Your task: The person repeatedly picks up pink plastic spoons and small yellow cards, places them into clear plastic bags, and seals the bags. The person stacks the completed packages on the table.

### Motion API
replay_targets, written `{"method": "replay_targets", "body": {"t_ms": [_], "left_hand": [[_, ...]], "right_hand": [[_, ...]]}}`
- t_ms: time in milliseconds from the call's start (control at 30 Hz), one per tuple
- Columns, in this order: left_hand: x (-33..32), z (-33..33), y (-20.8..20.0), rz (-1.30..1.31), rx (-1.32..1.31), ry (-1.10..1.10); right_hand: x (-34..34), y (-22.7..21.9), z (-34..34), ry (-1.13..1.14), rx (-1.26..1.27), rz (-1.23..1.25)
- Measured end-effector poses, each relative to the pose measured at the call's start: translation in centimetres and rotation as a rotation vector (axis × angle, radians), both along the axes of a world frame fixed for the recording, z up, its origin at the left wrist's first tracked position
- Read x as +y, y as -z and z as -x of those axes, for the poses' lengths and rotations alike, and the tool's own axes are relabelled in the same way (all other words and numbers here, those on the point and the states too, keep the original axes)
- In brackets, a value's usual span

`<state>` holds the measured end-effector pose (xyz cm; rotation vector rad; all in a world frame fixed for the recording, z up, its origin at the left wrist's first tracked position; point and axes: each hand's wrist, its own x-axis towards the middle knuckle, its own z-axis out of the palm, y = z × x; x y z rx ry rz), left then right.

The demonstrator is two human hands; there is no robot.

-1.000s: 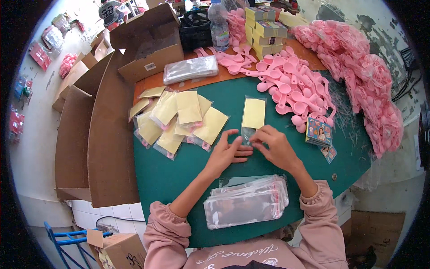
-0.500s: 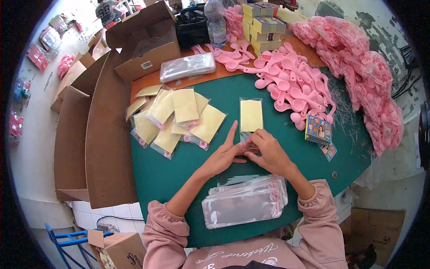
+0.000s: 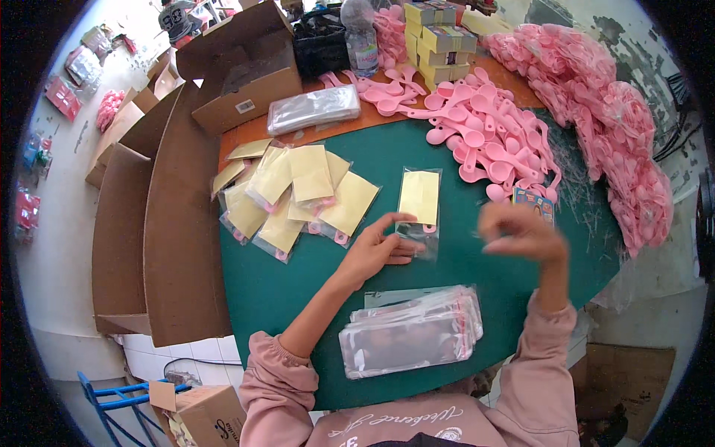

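A clear bag with a cream card and the pink end of a spoon showing below the card lies on the green table mat. My left hand touches its lower left edge, fingers apart. Off to the right, my right hand is in the air, curled and smeared by motion; whether it holds anything is unclear. Behind it, partly hidden, is a stack of colourful printed cards. Nearer my body lies a pile of empty clear bags. Several filled packets lie heaped at the left.
Loose pink spoons cover the back right, beside long bundles of bagged spoons. Card stacks, a plastic bottle and a pack of clear bags stand behind. Open cardboard boxes line the left edge.
My right hand has left the bag and swung to the right, in front of the printed cards. My left hand stays by the bag, its index finger now lowered over the edge.
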<state>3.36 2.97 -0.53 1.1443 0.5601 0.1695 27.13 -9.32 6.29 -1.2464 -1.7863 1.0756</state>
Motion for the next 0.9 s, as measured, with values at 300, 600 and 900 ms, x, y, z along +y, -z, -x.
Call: {"method": "replay_targets", "body": {"t_ms": [300, 600, 900], "left_hand": [[-0.2, -0.3, 0.2, -0.038, 0.006, 0.08], [-0.1, 0.0, -0.5, 0.122, -0.152, 0.006], [-1.3, -0.9, 0.7, -0.419, 0.029, -0.113]], "right_hand": [[-1.3, 0.6, -6.4, 0.788, -0.889, -0.387], [0.6, 5.9, 5.2, 0.504, -0.101, -0.047], [0.1, 7.1, 5.6, 0.573, 0.359, 0.182]]}}
